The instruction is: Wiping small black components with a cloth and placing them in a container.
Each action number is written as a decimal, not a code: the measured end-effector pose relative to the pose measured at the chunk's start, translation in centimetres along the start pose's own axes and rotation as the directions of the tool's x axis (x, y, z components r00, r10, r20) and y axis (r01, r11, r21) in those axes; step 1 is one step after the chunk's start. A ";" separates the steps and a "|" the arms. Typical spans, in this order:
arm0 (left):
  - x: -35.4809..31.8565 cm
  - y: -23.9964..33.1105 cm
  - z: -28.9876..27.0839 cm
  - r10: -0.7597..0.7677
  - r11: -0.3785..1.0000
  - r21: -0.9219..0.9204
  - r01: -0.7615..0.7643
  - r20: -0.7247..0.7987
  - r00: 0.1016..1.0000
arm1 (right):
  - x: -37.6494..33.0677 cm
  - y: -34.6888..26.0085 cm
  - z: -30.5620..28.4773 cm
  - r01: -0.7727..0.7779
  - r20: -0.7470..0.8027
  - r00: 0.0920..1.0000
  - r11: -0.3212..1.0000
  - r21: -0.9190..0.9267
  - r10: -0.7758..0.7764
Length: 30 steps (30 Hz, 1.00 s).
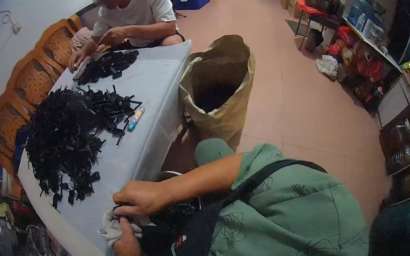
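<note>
My right hand (142, 197) is closed at the near edge of the table, its fingertips pinching a small black piece (117, 208) that is mostly hidden. Just below, my left hand (126, 240), with a bangle at the wrist, is closed against a crumpled whitish cloth (109, 231). The two hands meet, thumb to fingers, around the black piece. Farther up the table lies a big heap of small black plastic parts (65, 137) with thin prongs. Beside it rests a colourful patterned box-cutter-like object (136, 119).
Across the white-covered table (152, 91) a person in a white shirt (137, 13) handles a smaller black pile (108, 65). A tall open woven sack (224, 120) stands right of the table. A carved wooden bench (21, 91) runs along the left; shelves (406, 139) line the right.
</note>
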<state>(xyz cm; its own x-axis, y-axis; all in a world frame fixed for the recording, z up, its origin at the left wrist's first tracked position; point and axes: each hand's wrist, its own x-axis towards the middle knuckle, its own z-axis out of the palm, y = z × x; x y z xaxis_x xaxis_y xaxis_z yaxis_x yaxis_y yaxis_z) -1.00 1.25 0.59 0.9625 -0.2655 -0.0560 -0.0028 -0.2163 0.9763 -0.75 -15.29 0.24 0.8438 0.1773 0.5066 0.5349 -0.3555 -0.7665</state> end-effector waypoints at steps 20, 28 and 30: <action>-0.4 0.4 0.4 0.056 0.949 0.315 -0.022 -0.101 0.993 | -0.1 0.6 1.9 -0.262 0.080 0.965 0.942 0.208 0.250; 0.9 -1.9 0.1 -0.058 0.956 -0.293 0.023 -0.110 0.992 | -1.8 2.6 -0.6 0.112 0.119 0.988 0.983 -0.143 -0.096; 1.0 -2.4 -0.1 -0.067 0.969 -0.242 0.054 -0.046 0.997 | -1.6 2.1 -1.6 0.156 0.165 0.977 0.981 -0.116 -0.136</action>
<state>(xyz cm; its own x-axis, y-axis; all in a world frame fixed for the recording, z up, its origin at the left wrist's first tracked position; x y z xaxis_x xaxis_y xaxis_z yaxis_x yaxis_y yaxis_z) -0.03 1.60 -1.75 0.9720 -0.2069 -0.1115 0.1148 0.0038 0.9934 -1.09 -17.77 -1.55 0.7591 0.3726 0.5339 0.6510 -0.4275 -0.6273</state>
